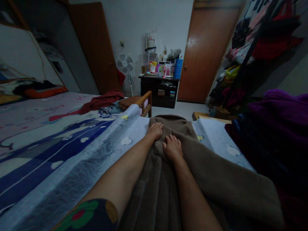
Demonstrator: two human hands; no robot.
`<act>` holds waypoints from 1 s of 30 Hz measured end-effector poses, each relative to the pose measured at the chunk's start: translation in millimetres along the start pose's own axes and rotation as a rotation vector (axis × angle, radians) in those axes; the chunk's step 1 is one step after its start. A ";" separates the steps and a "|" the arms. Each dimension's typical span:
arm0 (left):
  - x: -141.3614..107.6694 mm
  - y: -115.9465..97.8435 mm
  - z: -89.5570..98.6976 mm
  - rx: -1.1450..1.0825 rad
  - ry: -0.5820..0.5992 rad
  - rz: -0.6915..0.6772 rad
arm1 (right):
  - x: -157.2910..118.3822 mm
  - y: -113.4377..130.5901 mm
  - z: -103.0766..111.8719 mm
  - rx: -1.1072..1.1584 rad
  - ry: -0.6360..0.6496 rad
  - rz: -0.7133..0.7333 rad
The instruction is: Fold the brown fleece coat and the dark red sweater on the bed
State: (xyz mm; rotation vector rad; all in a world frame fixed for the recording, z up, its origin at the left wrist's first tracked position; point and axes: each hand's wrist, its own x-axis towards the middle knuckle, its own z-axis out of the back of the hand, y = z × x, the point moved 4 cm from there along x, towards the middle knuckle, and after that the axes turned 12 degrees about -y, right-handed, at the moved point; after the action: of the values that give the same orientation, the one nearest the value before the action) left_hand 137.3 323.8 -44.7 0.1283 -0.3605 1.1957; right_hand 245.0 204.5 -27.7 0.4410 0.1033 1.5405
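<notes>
A brown, soft-looking garment (pixel 211 163) lies spread over a light blue patterned bed cover (pixel 130 138), with one sleeve-like part reaching to the lower right. My left hand (pixel 155 131) rests on its upper left part, palm down, fingers slightly apart. Just to the right and a little nearer, my right hand (pixel 172 147) lies flat on the same cloth with its fingers spread. Neither hand has cloth visibly gripped. The garment's lower end runs out of view beneath my arms.
Dark folded cloths and a purple one (pixel 281 109) are piled at the right. A wooden bed rail (pixel 146 102) stands beyond the left hand. Red clothing (pixel 106 100) lies on the left bed. Farther off are a fan (pixel 125 64) and a black cabinet (pixel 157 96).
</notes>
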 end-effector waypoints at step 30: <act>-3.4 6.8 -6.0 -0.002 -0.075 0.184 | -0.9 -7.4 11.7 -0.018 -0.018 -0.016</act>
State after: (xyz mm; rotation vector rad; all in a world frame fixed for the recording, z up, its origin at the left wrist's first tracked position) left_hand 131.1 325.0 -52.1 0.1409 -0.4467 1.3752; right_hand 255.9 201.4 -19.7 0.4387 0.0789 1.5202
